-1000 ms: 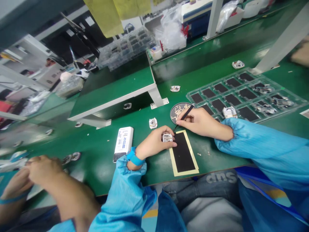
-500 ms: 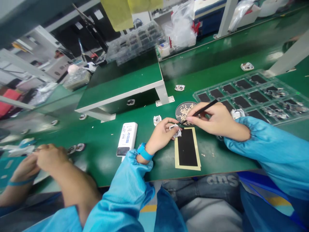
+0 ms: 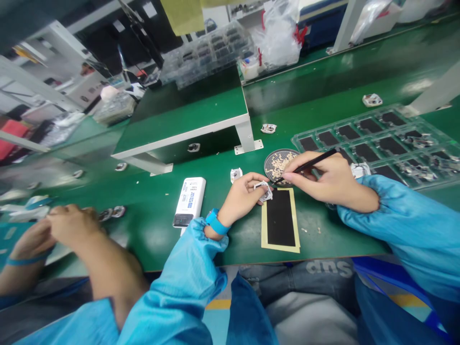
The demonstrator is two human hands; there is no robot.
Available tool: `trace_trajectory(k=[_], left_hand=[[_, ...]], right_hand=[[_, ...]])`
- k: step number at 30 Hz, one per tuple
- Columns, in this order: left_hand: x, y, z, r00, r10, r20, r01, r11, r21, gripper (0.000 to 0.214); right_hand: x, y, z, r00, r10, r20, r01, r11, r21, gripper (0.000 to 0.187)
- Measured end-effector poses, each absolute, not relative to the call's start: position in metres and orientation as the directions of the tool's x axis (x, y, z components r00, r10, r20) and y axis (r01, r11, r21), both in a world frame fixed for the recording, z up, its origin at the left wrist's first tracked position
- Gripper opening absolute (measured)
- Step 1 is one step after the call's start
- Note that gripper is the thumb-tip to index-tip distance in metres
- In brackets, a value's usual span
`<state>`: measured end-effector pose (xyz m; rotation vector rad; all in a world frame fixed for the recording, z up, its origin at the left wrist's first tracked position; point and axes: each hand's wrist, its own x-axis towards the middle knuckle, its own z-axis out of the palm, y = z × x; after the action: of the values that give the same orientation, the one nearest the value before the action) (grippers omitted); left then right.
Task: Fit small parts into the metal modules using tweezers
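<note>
My left hand (image 3: 241,197) is closed round a small white square part (image 3: 263,190), held tilted just above the top end of a black mat with a tan border (image 3: 280,219). My right hand (image 3: 323,179) pinches thin black tweezers (image 3: 308,165), whose tip points down-left to the edge of a round dish of tiny pale pieces (image 3: 279,163), close to the white part. Both arms wear blue sleeves, and a blue band circles my left wrist.
A white device with a blue label (image 3: 189,201) lies left of my left hand. A clear tray of dark pockets (image 3: 381,139) spreads at right, some holding metal parts. Loose white parts dot the green bench (image 3: 323,110). A raised green shelf (image 3: 187,120) stands behind. Another person's hands (image 3: 53,230) work at left.
My left hand lifted the white part off the mat's top end and tilted it. My right hand swung the tweezers from steep to nearly flat, tip now at the dish's edge.
</note>
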<state>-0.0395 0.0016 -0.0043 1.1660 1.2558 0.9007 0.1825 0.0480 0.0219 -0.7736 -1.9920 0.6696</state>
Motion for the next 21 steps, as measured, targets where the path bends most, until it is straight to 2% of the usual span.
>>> trace_trajectory(k=[4, 8, 10, 15, 21], left_hand=[[-0.038, -0.001, -0.002, 0.114, 0.979, -0.167, 0.115, 0.154, 0.981, 0.024], [-0.036, -0.008, -0.003, 0.113, 0.994, 0.010, 0.193, -0.032, 0.981, 0.031], [-0.035, -0.011, -0.005, 0.111, 0.993, 0.044, 0.238, -0.070, 0.969, 0.030], [-0.034, -0.014, -0.006, 0.107, 0.992, 0.066, 0.314, -0.096, 0.944, 0.027], [-0.038, -0.012, 0.005, 0.215, 0.975, -0.049, 0.314, -0.021, 0.949, 0.050]], right_hand=[[0.186, 0.049, 0.027, -0.560, 0.715, 0.419, 0.166, 0.592, -0.789, 0.008], [0.187, 0.043, 0.030, -0.718, 0.600, 0.353, 0.010, 0.516, -0.857, 0.007], [0.186, 0.038, 0.029, -0.766, 0.544, 0.342, -0.029, 0.503, -0.864, 0.007], [0.182, 0.033, 0.025, -0.807, 0.470, 0.357, -0.034, 0.567, -0.823, 0.014], [0.184, 0.036, 0.024, -0.825, 0.426, 0.370, -0.005, 0.651, -0.759, 0.013]])
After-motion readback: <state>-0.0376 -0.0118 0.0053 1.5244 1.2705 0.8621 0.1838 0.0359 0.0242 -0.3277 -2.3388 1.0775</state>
